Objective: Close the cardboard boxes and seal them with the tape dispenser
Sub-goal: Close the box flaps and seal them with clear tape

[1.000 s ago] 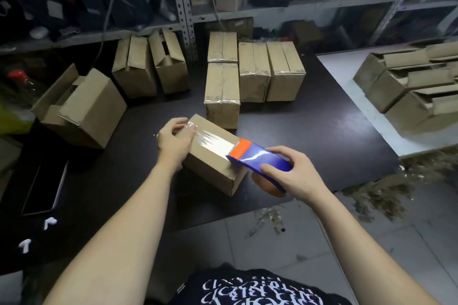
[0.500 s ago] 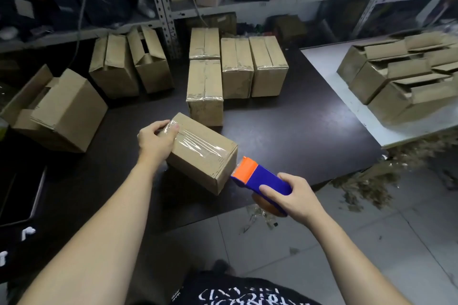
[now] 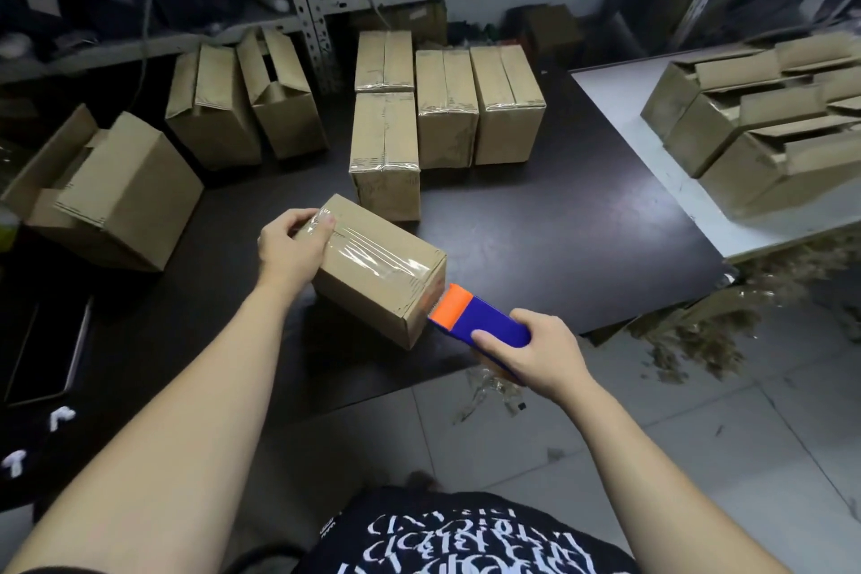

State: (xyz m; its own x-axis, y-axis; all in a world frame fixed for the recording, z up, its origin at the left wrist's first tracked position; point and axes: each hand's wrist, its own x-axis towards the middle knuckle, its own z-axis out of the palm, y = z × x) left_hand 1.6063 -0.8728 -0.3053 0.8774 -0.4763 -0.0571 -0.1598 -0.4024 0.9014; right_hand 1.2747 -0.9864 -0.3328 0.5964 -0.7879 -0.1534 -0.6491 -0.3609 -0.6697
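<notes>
Box (image 3: 372,266) taped shut; contents hidden.

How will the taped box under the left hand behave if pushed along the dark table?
Probably it slides rather than tips: the box lies low and long on the smooth table. It seems light, since the left hand alone steadies it by one end. The glossy tape on top may be slippery; the bare cardboard sides likely give better grip.

I see matt brown cardboard on the box (image 3: 363,303) — its clear tape strip (image 3: 372,252) glossy and wrinkled. The tape dispenser (image 3: 489,326) looks smooth plastic; the dark table (image 3: 559,247) has a faint sheen.
</notes>
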